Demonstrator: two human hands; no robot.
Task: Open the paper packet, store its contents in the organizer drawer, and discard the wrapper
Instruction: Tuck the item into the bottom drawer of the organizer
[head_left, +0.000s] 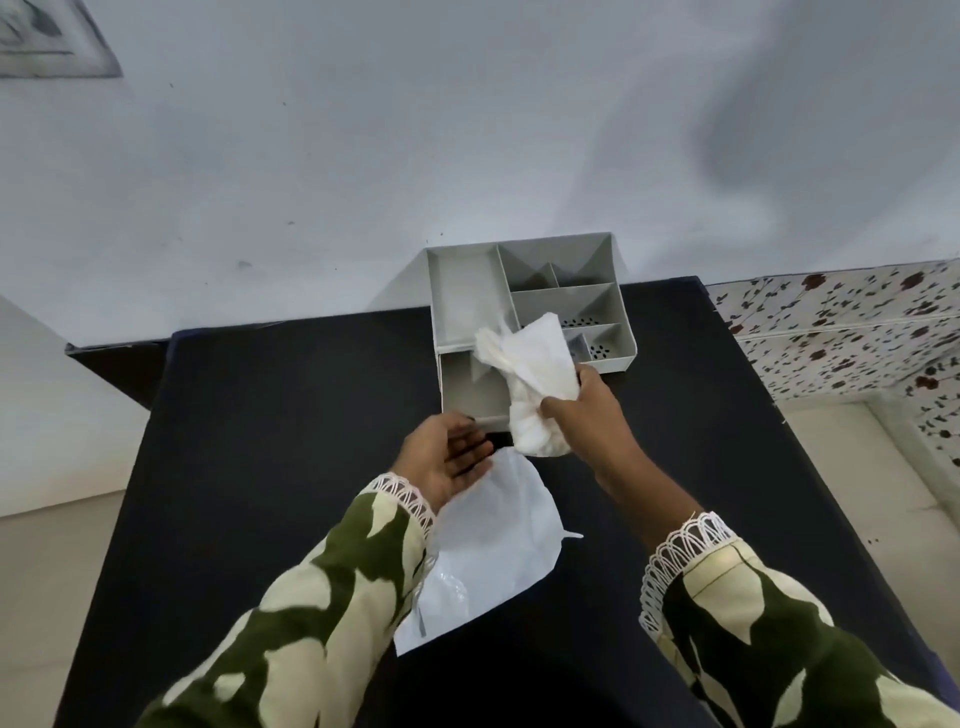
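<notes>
Above the drawer (475, 387), crumpled white contents (530, 384) dangle.

Drawer (470, 387) mouth is half blocked at 3 o'clock by the white bundle (535, 384); the wrapper (498, 540) covers the surface (249, 467) at 6 o'clock.

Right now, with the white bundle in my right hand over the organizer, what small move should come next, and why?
Probably lower the white bundle into the open drawer just beneath it. The right hand already grips it above the organizer, the drawer is pulled out and looks empty, and the wrapper lies flat on the table under the open left hand, ready to discard afterwards.
</notes>
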